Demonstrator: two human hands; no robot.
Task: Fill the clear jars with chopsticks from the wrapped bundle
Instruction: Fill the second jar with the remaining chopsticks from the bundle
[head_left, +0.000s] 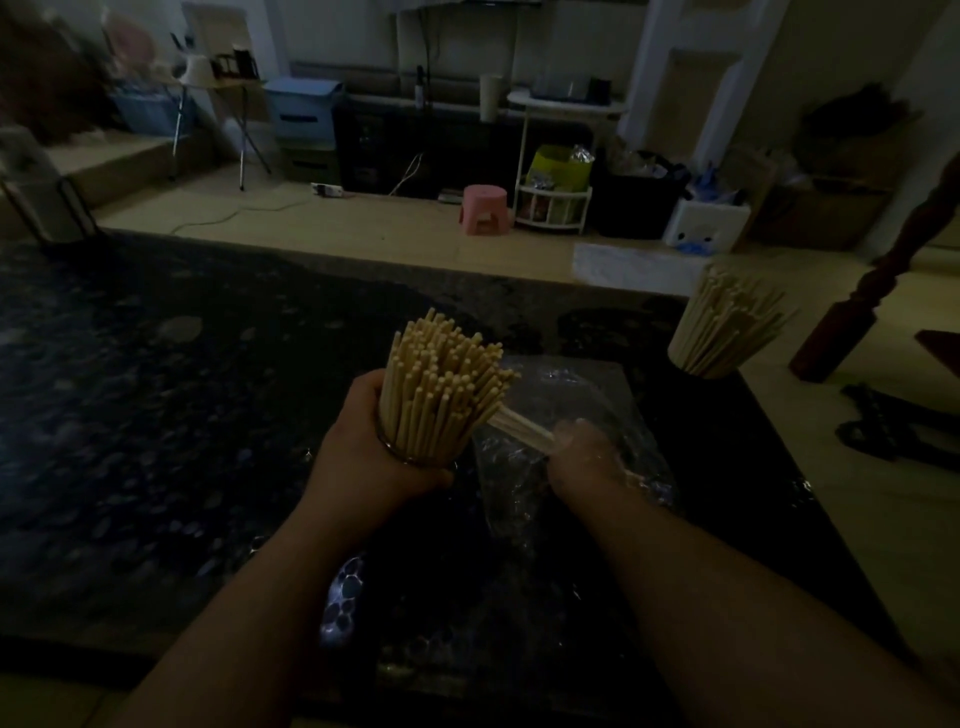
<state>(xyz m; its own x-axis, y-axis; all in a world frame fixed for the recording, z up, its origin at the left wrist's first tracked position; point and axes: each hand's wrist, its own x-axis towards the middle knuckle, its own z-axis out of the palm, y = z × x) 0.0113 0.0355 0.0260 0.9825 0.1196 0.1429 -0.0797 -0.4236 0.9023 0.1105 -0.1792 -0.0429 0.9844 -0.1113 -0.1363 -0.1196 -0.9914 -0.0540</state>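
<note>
From the head camera, the scene is dim. The person's left hand (371, 452) wraps around a clear jar (415, 458) held just above the dark patterned table (156, 415). The fingers curl round the glass from the left and the thumb comes across the near side. The jar tips slightly away and to the right, probably so that its mouth faces the other hand. It is already packed with chopsticks (441, 379), whose ends fan outward above the rim.

The right hand (589, 457) sits just beside the jar, low over the crumpled plastic wrapper (582, 395) that lies spread on the table. Its fingers close round a small bunch (519, 428) of chopsticks, gripped near one end. The free ends are angled up and left until they touch the side of the packed mass, a pose that suits sliding them in at the edge where a gap remains. Whether the wrapper film covers part of that hand is hard to tell in this light. Both forearms reach forward from the bottom edge, with the wrists bent inward toward each other.

A second jar (722, 332), also full of chopsticks, stands well apart at the table's far right edge.
</note>
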